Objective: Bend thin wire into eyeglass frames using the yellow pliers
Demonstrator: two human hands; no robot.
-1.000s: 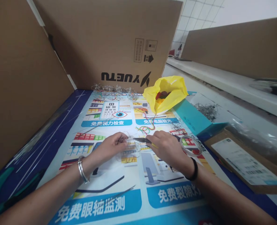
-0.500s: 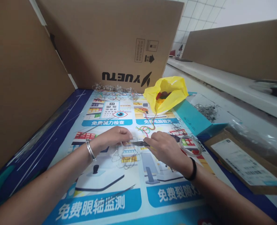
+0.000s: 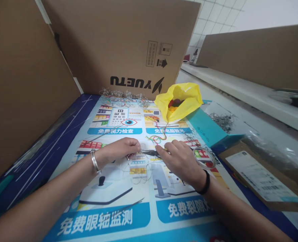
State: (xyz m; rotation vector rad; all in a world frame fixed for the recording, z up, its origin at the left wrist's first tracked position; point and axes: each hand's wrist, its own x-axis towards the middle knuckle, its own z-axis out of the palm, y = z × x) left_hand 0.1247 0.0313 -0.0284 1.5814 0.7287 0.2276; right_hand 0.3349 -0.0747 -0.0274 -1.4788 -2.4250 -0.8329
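Thin wire [image 3: 136, 174], bent into loose loops, hangs from the pinched fingers of my left hand [image 3: 125, 148]. My right hand [image 3: 180, 158] is wrapped round dark needle-nose pliers [image 3: 150, 152], whose tips point left and reach the wire at my left fingertips. The handles are mostly hidden in my palm. Red, green and yellow thread [image 3: 160, 136] lies on the printed sheet just beyond my right hand. It trails from a yellow bag [image 3: 181, 102] with coloured contents inside. Close to my right wrist sits a round clear container [image 3: 204, 158].
A tangle of silvery wire [image 3: 125, 96] lies along the foot of the cardboard wall [image 3: 118, 40]. At right stand a turquoise box [image 3: 209, 131] with dark wire bits and a labelled brown parcel [image 3: 262, 178]. Straight wires [image 3: 126, 206] rest near the front.
The pliers' jaws look slightly wider apart than before, and my right hand has shifted a little to the right. My left hand stays almost in place, holding the wire.
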